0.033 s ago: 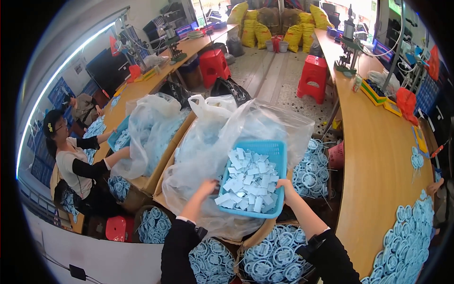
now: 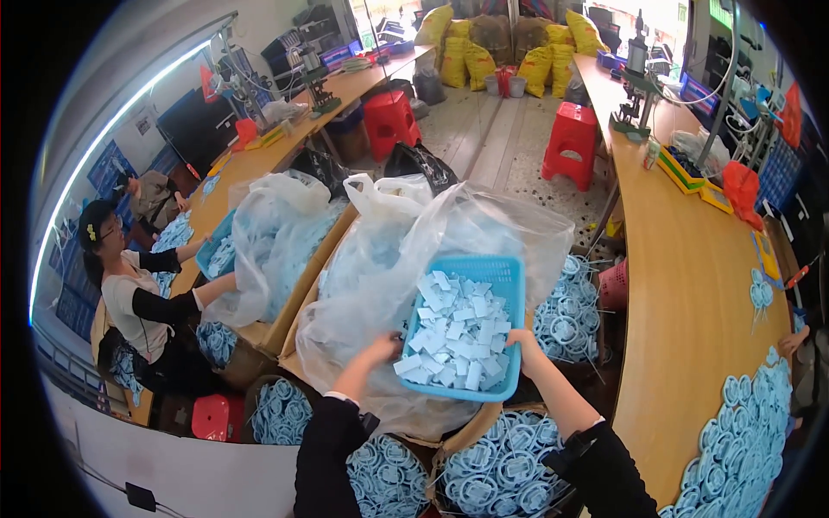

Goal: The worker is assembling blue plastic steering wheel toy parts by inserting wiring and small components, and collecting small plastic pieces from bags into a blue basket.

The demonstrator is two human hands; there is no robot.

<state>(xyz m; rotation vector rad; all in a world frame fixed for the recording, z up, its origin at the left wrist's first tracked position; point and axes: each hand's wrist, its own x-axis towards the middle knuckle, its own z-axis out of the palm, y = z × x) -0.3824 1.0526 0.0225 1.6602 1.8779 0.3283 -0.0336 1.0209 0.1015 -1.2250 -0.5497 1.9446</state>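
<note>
A light-blue plastic basket rests on clear plastic bagging over a box in front of me. It is heaped with small pale-blue flat pieces, several of them rectangular. My right hand grips the basket's right rim, the thumb showing over the edge. Close beside the left wall is my left hand; its fingertips are dark and blurred, and whether they touch the basket is unclear. Below my forearms, containers hold pale-blue ring-shaped parts.
To the left a co-worker handles a plastic bag in another cardboard box. A long wooden table runs along the right, with ring-shaped parts piled on it. Red stools and yellow sacks stand farther back.
My left hand has moved slightly right, nearer the basket. The basket has shifted very slightly; my right hand stays on its rim.
</note>
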